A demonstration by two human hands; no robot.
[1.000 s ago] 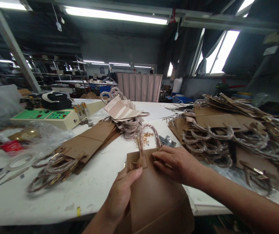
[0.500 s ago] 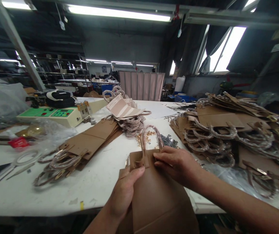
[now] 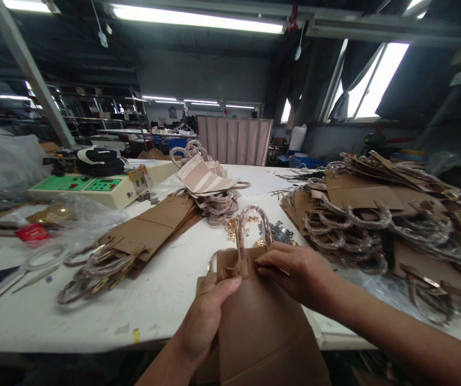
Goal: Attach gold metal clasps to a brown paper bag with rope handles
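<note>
A brown handbag piece [image 3: 262, 327] hangs over the table's front edge, its plastic-wrapped handle [image 3: 255, 210] standing up from the top. My left hand [image 3: 204, 316] grips its left side, thumb flat on the front just below the left handle tab [image 3: 231, 268]. At the handle's right base, my right hand [image 3: 294, 268] has thumb and fingers pinched together; they hide the tab there. Beyond the handle lie small gold metal pieces [image 3: 231, 229] and a heap of dark grey metal pieces [image 3: 280, 233].
Stacked brown bag pieces lie on the left [image 3: 149, 228] and in a tall pile [image 3: 363, 193] on the right. A green-panelled machine [image 3: 81, 187], a roll of tape [image 3: 45, 257] and a pointed tool [image 3: 35, 279] are on the white table [image 3: 93, 321] at left.
The bag handle has shifted slightly to the right. Both hands keep nearly the same hold, with the right fingers still at the handle's right base.
</note>
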